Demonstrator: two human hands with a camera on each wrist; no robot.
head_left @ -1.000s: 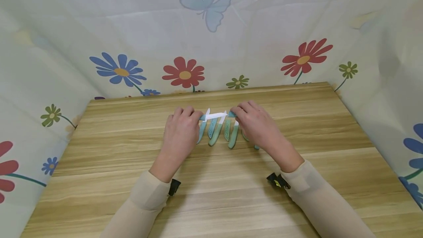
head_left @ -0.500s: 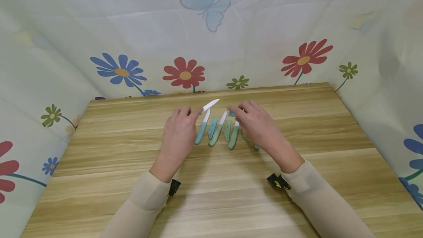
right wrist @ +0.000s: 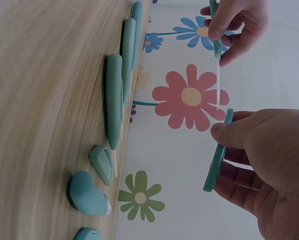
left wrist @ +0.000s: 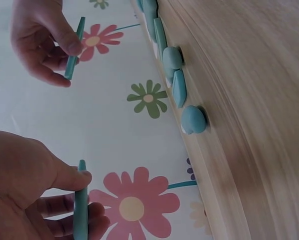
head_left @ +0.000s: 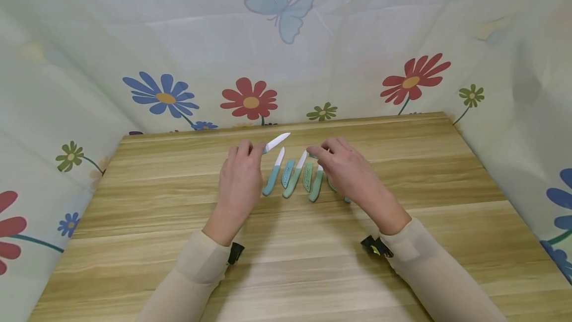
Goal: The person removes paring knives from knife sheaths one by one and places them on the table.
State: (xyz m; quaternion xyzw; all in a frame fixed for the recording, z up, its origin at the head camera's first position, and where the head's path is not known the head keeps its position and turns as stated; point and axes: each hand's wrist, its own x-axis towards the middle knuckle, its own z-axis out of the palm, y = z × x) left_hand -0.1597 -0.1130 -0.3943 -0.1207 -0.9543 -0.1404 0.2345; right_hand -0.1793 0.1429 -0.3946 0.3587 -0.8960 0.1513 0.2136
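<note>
My left hand (head_left: 241, 178) holds a small paring knife (head_left: 278, 141) by its teal handle (left wrist: 81, 212), the white blade pointing up and right, bare. My right hand (head_left: 350, 173) pinches a teal blade sheath (right wrist: 218, 160) between thumb and fingers; in the head view the hand mostly hides it. Knife and sheath are apart, both raised over the table. Below them lie a blue-handled knife (head_left: 273, 175), a blue sheath (head_left: 288, 173), a green-handled knife (head_left: 292, 183), a green sheath (head_left: 308, 178) and another green-handled knife (head_left: 316, 185), side by side.
The wooden table (head_left: 286, 272) reaches back to a white curtain (head_left: 201, 39) printed with flowers. Under my right hand, more of the row is partly hidden, including a blue knife handle (right wrist: 87, 192) and another sheath (right wrist: 88, 234).
The knife in my left hand has drawn away from the sheath and swung from level to pointing up and right. That hand moved slightly left; my right hand stayed nearly in place.
</note>
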